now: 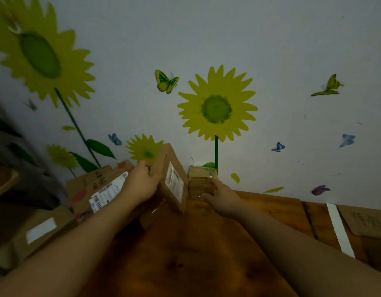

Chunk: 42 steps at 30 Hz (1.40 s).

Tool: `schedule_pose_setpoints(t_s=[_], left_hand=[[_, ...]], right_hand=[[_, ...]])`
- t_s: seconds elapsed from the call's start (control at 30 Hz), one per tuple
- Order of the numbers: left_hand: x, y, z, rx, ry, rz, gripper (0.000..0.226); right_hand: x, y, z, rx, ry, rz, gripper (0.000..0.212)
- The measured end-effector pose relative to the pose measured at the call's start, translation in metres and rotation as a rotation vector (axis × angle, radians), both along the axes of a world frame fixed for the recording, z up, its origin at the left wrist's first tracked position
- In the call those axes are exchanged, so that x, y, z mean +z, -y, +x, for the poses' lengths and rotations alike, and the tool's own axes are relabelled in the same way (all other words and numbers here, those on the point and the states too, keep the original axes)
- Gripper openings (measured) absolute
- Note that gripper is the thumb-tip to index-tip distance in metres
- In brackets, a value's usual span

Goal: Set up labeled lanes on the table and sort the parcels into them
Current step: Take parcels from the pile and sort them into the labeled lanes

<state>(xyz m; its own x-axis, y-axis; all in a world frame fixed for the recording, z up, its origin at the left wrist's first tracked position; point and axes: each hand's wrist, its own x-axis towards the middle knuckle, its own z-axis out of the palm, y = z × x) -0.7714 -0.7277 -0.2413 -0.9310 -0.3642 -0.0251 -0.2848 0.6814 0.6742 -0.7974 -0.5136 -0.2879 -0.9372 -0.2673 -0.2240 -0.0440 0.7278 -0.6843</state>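
Head view: my left hand (142, 181) has its fingers clamped on a tilted cardboard box (173, 179) at the far end of the table (196, 254), by the wall. My right hand (223, 195) curls round a small taped parcel (201, 181) just beside it. More parcels (93, 187) are piled left; a white strip (339, 228) lies far right.

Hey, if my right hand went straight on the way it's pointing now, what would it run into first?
The small taped parcel, which the right hand now holds at its near side. Close behind the parcel is the wall, though depth is hard to judge in this view.
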Motion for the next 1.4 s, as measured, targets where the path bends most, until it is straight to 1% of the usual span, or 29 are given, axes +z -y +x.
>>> schedule_pose_setpoints(t_s=[0.1, 0.2, 0.23, 0.33, 0.37, 0.43, 0.5, 0.57, 0.63, 0.7, 0.77, 0.8, 0.9, 1.1, 1.17, 1.27, 1.4], left_hand=[[0.016, -0.011, 0.03, 0.077, -0.062, 0.143, 0.03], [0.026, -0.034, 0.057, 0.099, -0.105, 0.247, 0.025], [0.029, -0.044, 0.065, 0.114, -0.124, 0.322, 0.024], [0.034, -0.07, 0.087, 0.157, -0.147, 0.635, 0.023], [0.034, -0.075, 0.092, 0.151, -0.144, 0.695, 0.025], [0.035, -0.084, 0.101, 0.112, -0.135, 0.745, 0.029], [0.039, -0.093, 0.109, 0.059, -0.125, 0.757, 0.038], [0.042, -0.102, 0.114, -0.001, -0.109, 0.73, 0.043], [0.048, -0.113, 0.117, -0.044, -0.117, 0.613, 0.046], [0.053, -0.125, 0.118, -0.07, -0.167, 0.5, 0.049], [0.06, -0.14, 0.12, -0.111, -0.218, 0.503, 0.048], [0.063, -0.145, 0.121, -0.138, -0.236, 0.529, 0.046], [0.064, -0.155, 0.126, -0.228, -0.252, 0.586, 0.044], [0.035, -0.175, 0.143, -0.344, -0.155, 0.579, 0.044], [0.026, -0.192, 0.154, -0.38, -0.107, 0.567, 0.044], [0.02, -0.226, 0.171, -0.475, -0.048, 0.611, 0.048], [0.025, -0.276, 0.196, -0.612, -0.034, 0.627, 0.051]], right_hand=[[0.008, -0.012, 0.017, 0.008, 0.013, -0.069, 0.05], [0.014, -0.029, 0.035, 0.038, 0.007, -0.14, 0.049], [0.015, -0.036, 0.039, 0.018, 0.01, -0.156, 0.053], [0.021, -0.061, 0.05, -0.055, 0.029, -0.232, 0.069], [0.023, -0.069, 0.054, -0.071, 0.035, -0.286, 0.071], [0.028, -0.085, 0.061, -0.117, 0.016, -0.391, 0.072], [0.036, -0.102, 0.069, -0.173, -0.055, -0.448, 0.072], [0.045, -0.119, 0.079, -0.207, -0.144, -0.482, 0.072], [0.06, -0.135, 0.093, -0.223, -0.262, -0.51, 0.069], [0.075, -0.149, 0.108, -0.251, -0.357, -0.541, 0.062], [0.088, -0.159, 0.123, -0.28, -0.426, -0.556, 0.05], [0.094, -0.163, 0.13, -0.298, -0.459, -0.553, 0.048], [0.103, -0.174, 0.153, -0.356, -0.533, -0.529, 0.049], [0.078, -0.188, 0.216, -0.492, -0.486, -0.4, 0.051], [0.068, -0.2, 0.241, -0.55, -0.481, -0.369, 0.05], [0.067, -0.227, 0.279, -0.661, -0.452, -0.319, 0.051], [0.073, -0.272, 0.324, -0.778, -0.421, -0.233, 0.055]])
